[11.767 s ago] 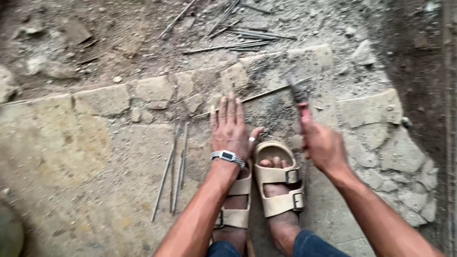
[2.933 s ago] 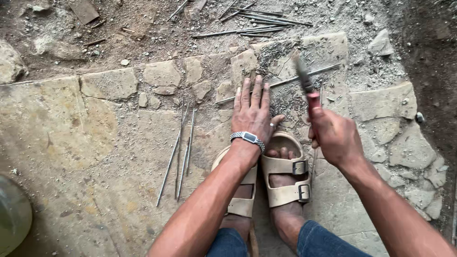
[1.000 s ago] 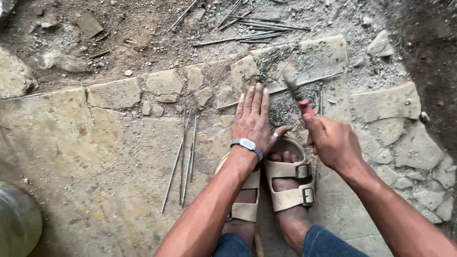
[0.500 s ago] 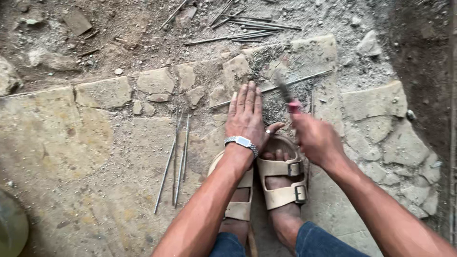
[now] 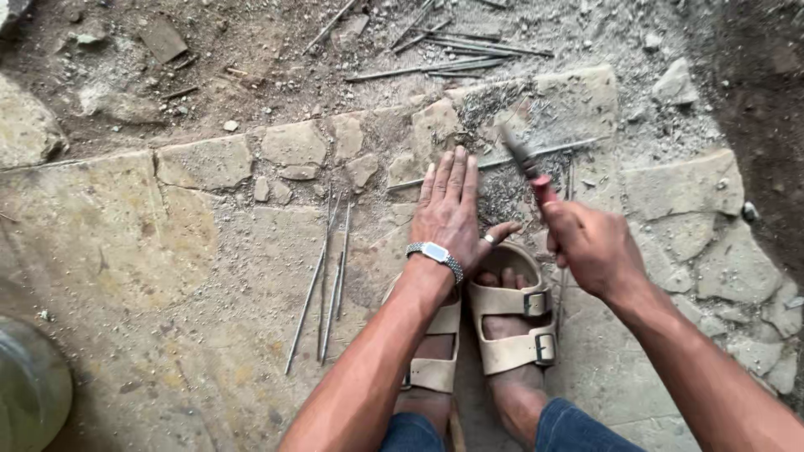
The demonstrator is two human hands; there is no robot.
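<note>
My left hand (image 5: 450,208) lies flat, fingers together, on the cracked stone floor (image 5: 167,251), pressing a long thin metal rod (image 5: 578,147) that runs off to the right. A metal watch sits on that wrist. My right hand (image 5: 590,244) grips a red-handled tool (image 5: 526,164) whose dark head is raised just above the rod, right of my left fingers. Both feet in tan sandals (image 5: 511,322) stand below the hands.
Three thin rods (image 5: 327,276) lie side by side on the stone, left of my left arm. More rods (image 5: 452,59) are scattered on the dirt at the top. Loose stones (image 5: 674,84) and rubble ring the slab. A round greenish object (image 5: 29,393) sits at bottom left.
The tool in my right hand has gone up and down over the rod and now sits slightly higher and to the right. My left hand stays flat in place.
</note>
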